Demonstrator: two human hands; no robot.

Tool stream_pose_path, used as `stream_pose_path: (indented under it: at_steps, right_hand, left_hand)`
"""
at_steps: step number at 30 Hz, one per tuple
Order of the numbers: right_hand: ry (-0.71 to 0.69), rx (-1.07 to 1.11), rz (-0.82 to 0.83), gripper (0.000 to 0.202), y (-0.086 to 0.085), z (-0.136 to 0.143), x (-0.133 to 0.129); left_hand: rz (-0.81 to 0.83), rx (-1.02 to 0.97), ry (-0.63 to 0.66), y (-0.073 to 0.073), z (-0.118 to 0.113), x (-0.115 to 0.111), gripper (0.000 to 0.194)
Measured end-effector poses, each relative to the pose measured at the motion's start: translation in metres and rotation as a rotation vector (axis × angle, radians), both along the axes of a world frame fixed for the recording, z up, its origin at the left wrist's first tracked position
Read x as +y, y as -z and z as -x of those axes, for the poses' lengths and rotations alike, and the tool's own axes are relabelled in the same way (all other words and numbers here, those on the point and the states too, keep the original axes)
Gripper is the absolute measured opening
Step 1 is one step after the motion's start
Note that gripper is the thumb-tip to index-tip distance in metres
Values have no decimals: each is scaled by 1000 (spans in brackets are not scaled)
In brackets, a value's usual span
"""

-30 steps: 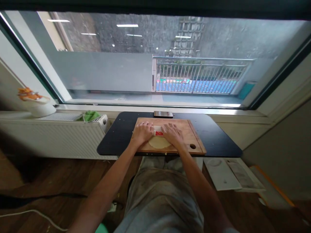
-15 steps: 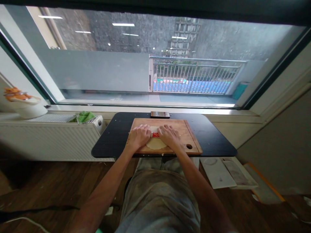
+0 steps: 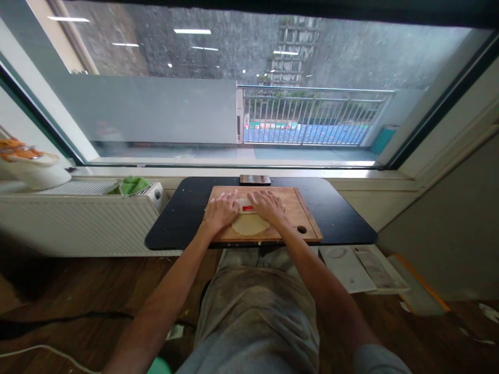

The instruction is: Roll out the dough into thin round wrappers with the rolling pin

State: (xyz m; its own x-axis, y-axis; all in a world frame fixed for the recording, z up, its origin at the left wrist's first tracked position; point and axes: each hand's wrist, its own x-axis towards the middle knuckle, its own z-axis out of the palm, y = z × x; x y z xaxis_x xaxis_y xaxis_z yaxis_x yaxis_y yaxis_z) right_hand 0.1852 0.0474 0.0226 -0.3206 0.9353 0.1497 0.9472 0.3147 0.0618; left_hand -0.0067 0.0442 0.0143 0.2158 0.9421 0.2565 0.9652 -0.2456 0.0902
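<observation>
Beneath my hands is a pale rolling pin (image 3: 245,203) with a red label (image 3: 248,209) at its middle. It lies crosswise over a flat, rounded sheet of dough (image 3: 249,225) on a wooden cutting board (image 3: 302,208). My left hand (image 3: 221,209) is over the pin's left part, fingers curved forward across it. The right part is under my right hand (image 3: 268,205), held the same way. Both hands cover the pin's ends, and the dough's far edge is hidden.
The board sits on a black table (image 3: 339,218) with rounded corners. A phone-like flat object (image 3: 254,179) lies behind it, below the window. On the left, a green cloth (image 3: 133,185) rests on a white radiator (image 3: 86,221) near a white pot (image 3: 42,174).
Both hands and the rolling pin have moved slightly away from me over the dough, showing more of its near part. The label has turned with the pin. The camera view has shifted a little.
</observation>
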Motion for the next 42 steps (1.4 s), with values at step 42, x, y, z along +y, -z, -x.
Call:
stream_pose_path:
  at_steps: [42]
  right_hand:
    - [186, 249, 32, 41, -14, 9, 55]
  left_hand:
    - [36, -10, -157, -6, -8, 52, 48]
